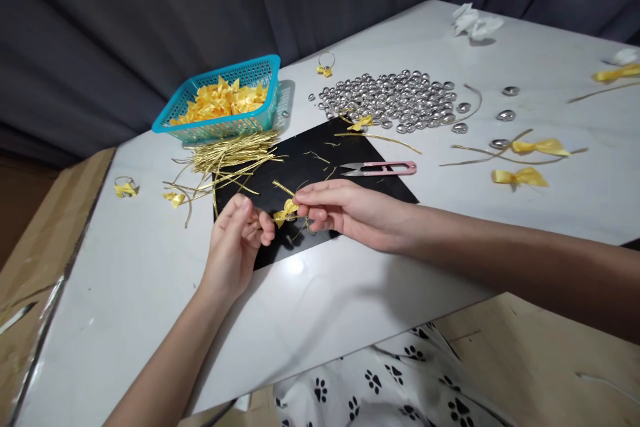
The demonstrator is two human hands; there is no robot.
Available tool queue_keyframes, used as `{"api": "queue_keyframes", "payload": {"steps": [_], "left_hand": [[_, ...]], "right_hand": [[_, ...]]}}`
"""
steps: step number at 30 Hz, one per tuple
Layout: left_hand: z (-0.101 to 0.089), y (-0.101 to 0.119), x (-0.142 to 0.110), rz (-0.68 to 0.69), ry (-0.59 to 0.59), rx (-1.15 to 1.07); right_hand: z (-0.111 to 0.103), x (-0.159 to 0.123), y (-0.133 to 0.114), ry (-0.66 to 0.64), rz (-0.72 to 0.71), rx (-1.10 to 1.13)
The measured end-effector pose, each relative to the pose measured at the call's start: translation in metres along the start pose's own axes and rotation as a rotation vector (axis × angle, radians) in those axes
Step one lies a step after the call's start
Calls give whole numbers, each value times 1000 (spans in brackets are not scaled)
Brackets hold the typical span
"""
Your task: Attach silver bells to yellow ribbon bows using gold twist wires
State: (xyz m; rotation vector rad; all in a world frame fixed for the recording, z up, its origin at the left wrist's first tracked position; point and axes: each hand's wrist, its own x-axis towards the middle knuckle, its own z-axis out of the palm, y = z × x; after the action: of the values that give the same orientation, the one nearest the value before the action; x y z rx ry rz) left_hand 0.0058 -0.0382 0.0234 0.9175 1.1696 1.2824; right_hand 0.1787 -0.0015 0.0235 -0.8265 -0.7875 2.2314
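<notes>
A small yellow ribbon bow [284, 215] with a gold twist tie [283, 187] through it is between my two hands, above a black mat [273, 253]. My right hand [350, 210] pinches the twist tie close beside the bow, thumb on top. On the other side, my left hand [237, 233] has its fingers curled together at the tie's left end; the exact grip is partly hidden. Pink-handled thread snips [383, 168] lie on the mat beyond my right hand, near several gold clippings [317, 157].
A blue basket [215, 125] of yellow bows stands at the back left, before a pile of gold twist ties [230, 153]. Silver beads [395, 97] spread across the back. Loose bows [520, 177] and ties lie right, crumpled white tissue [475, 23] far right. Dark curtain behind.
</notes>
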Motion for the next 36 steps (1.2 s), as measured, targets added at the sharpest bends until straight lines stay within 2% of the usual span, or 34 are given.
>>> {"api": "queue_keyframes", "payload": {"steps": [4, 11, 19, 25, 32, 34, 36], "left_hand": [[-3, -1, 1, 1, 32, 27], [-5, 6, -2, -131, -54, -71], [-5, -1, 3, -68, 6, 8], [-10, -1, 4, -30, -91, 131], [-6, 2, 0, 105, -73, 457], [-5, 2, -2, 185, -20, 537], [-5, 3, -5, 326, 96, 594]], "right_hand": [[-1, 0, -1, -25, -10, -7], [-1, 1, -2, -25, -16, 10], [-2, 0, -2, -55, -24, 14], [-5, 0, -2, -100, -46, 6], [-8, 1, -8, -100, -120, -16], [-8, 1, -11, -78, -132, -9], [-8, 1, -13, -48, -137, -2]]}}
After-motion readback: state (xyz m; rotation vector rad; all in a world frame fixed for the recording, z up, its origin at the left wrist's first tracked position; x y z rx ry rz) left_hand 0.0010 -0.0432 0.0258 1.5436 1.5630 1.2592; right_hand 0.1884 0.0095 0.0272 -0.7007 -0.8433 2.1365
